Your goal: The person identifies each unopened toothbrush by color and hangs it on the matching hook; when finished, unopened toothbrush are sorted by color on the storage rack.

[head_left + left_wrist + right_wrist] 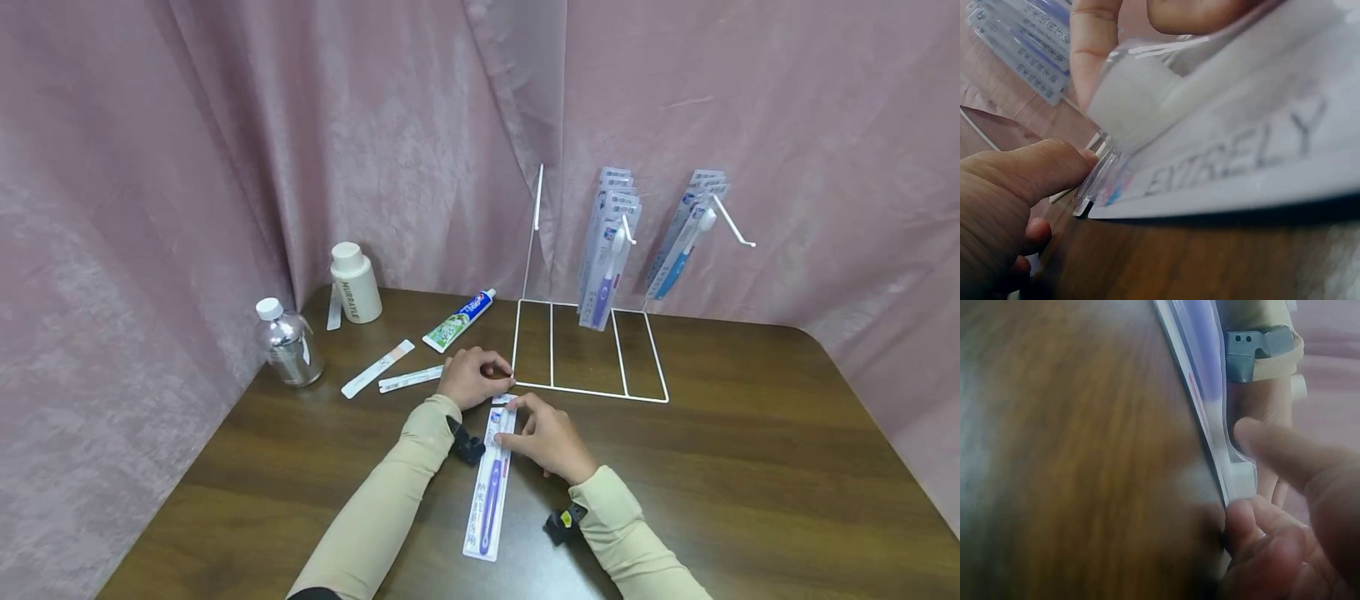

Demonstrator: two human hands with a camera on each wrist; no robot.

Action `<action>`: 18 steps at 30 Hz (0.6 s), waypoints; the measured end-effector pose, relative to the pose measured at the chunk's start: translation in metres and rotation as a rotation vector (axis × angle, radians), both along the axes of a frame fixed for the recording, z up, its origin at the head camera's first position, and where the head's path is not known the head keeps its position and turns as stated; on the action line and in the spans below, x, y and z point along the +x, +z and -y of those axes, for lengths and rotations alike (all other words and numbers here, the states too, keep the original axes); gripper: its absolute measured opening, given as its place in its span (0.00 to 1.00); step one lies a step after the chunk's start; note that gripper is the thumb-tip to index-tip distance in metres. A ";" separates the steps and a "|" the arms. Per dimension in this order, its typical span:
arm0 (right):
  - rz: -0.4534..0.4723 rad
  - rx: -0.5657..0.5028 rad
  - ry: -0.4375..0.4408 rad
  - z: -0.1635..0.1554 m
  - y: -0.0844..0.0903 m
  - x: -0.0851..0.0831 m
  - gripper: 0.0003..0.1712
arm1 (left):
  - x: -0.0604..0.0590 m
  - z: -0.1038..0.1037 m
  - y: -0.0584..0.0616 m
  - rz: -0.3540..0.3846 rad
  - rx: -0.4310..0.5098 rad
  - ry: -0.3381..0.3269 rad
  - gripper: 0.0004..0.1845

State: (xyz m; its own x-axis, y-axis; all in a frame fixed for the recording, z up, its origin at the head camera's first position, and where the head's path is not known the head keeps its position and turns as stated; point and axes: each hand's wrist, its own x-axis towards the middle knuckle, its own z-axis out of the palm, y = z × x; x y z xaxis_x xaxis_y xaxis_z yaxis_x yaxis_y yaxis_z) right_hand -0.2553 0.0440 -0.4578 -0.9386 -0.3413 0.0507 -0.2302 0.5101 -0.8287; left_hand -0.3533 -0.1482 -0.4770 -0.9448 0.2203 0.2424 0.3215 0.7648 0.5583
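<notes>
A packaged toothbrush [487, 500] with a purple handle lies along the table, brush end away from me. My left hand [472, 379] is at its far end, with thumb and fingers curled at the header tab [503, 399]. In the left wrist view, the left thumb [1054, 164] meets the clear plastic edge there. My right hand [551, 437] grips the pack around the brush head, thumb toward its left edge and forefinger near the top. The right wrist view shows the right fingers [1266, 544] at the pack's end beside the white bristles.
Just beyond the hands stands a white wire rack [592, 390]; purple toothbrush packs [609, 250] and blue ones [686, 237] hang on its hooks. To the left lie a toothpaste tube [459, 321] and paper strips [377, 368], near a white bottle [356, 283] and a silver bottle [291, 346].
</notes>
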 end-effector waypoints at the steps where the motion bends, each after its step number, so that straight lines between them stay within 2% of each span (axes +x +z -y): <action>1: -0.013 0.013 -0.001 0.000 0.001 -0.001 0.27 | -0.001 0.000 0.001 -0.004 -0.002 -0.001 0.09; 6: -0.038 0.025 -0.029 0.002 0.002 -0.002 0.22 | -0.005 0.001 -0.001 -0.009 -0.015 0.002 0.09; 13: -0.033 -0.012 -0.090 -0.003 0.001 -0.003 0.18 | 0.000 0.001 0.005 0.003 -0.004 0.001 0.09; 18: -0.039 -0.040 -0.133 -0.019 0.003 0.000 0.16 | 0.000 0.002 0.003 0.000 0.001 -0.003 0.09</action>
State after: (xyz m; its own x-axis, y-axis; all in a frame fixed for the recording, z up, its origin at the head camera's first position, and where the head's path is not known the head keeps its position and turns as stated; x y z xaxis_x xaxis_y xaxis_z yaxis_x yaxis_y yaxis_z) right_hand -0.2552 0.0632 -0.4547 -0.9724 -0.2113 0.0988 -0.1952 0.5049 -0.8408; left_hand -0.3534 -0.1499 -0.4736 -0.9442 0.2233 0.2422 0.3239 0.7631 0.5592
